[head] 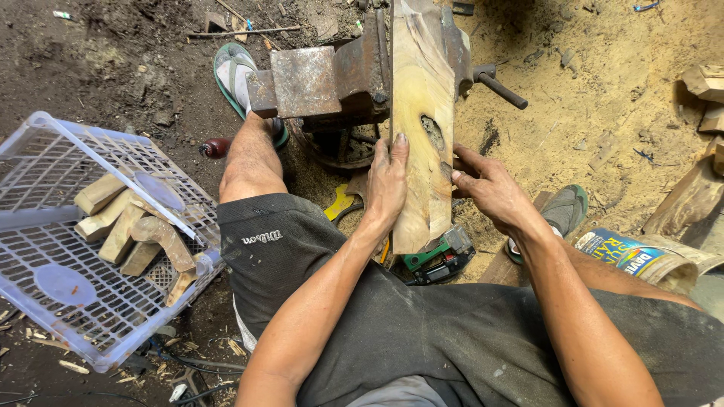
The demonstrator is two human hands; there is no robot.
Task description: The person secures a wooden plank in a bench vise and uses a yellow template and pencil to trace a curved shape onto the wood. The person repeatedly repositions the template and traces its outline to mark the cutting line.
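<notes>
Both my hands on the plank (419, 113) in the vise (332, 79).
Left hand (387, 181) flat, fingers together on its left face; right hand (486, 185) fingers apart, touching right edge. Crate (45, 226) of wood blocks (132, 230) on ground left.

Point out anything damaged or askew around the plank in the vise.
The wooden plank clamped in the rusty vise has a dark hole and ragged edge near the right hand. The white crate of wood blocks sits tilted.

The plank (422, 113) stood clamped in the vise (332, 79) ahead of you. A crate (45, 249) of wood pieces (128, 226) sat left, a drill (441, 256) below.
</notes>
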